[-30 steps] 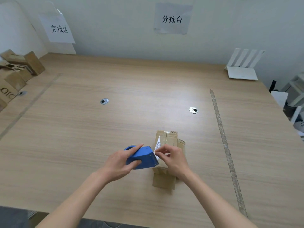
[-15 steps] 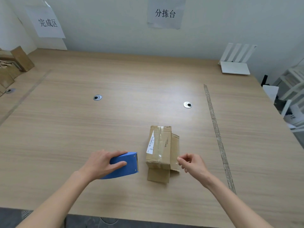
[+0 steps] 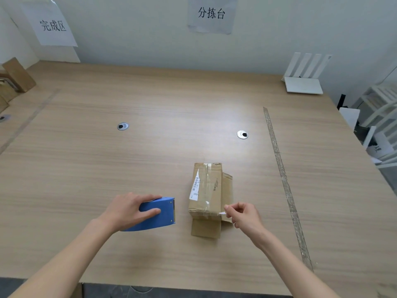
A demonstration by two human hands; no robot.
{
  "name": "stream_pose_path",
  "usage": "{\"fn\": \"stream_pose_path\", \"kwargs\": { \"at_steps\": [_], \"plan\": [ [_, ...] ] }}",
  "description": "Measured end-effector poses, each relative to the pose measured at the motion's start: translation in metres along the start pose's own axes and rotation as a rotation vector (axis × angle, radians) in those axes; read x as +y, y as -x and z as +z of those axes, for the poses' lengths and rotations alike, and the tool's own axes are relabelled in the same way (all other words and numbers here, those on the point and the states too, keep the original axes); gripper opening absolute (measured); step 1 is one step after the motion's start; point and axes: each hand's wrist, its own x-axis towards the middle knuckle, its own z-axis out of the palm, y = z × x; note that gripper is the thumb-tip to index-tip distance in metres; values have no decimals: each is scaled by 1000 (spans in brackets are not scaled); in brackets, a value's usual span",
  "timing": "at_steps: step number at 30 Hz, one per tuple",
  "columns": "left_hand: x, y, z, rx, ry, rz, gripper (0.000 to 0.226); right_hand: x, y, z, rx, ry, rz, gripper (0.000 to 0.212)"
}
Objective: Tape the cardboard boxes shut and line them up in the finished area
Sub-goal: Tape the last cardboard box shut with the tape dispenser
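Observation:
A small cardboard box (image 3: 207, 190) lies on the wooden table (image 3: 150, 158), a white barcode label on its top and clear tape along its seam. Its near flap and right flap stick out loose. My left hand (image 3: 129, 208) grips a blue tape dispenser (image 3: 159, 214) just left of the box, its toothed edge facing the box. My right hand (image 3: 242, 215) sits at the box's near right corner, fingertips pinching a clear strip of tape (image 3: 222, 213) at the box's near edge.
Several cardboard boxes (image 3: 15, 80) stand at the far left under a wall sign. A tape line (image 3: 283, 179) runs down the table on the right. A white router (image 3: 304, 76) stands at the back right. Two cable grommets (image 3: 242, 134) sit mid-table.
My left hand drew the dispenser off the box to its left. My right hand went to the box's near right corner, then reached the tape end there.

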Motion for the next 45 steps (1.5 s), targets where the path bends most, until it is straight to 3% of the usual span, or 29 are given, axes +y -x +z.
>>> {"fn": "stream_pose_path", "kwargs": {
  "at_steps": [12,19,25,28,30,33,35,37,40,45],
  "plan": [
    [-9,-19,13,-39,-63,-3,74,13,-8,23,135,213,60,22],
    [4,-38,15,-72,-162,-11,46,16,-12,38,169,311,54,15],
    [1,-48,26,-84,-168,11,68,35,-10,56,129,210,189,11],
    [-8,-47,32,-71,-149,10,78,48,1,69,233,134,224,14],
    [-11,-46,30,-69,-131,15,79,45,4,66,374,156,139,8],
    [-7,-44,26,-95,-143,22,64,22,6,64,494,238,-162,13],
    [-4,-45,24,-109,-146,24,60,-6,7,71,415,336,-447,22],
    [-4,-45,23,-107,-151,32,61,-27,1,86,232,484,-631,33],
    [-4,-46,22,-105,-149,20,56,-29,-15,109,-3,715,-625,57],
    [-9,-47,24,-111,-158,3,70,5,-29,102,-14,883,-615,68]
  ]
}}
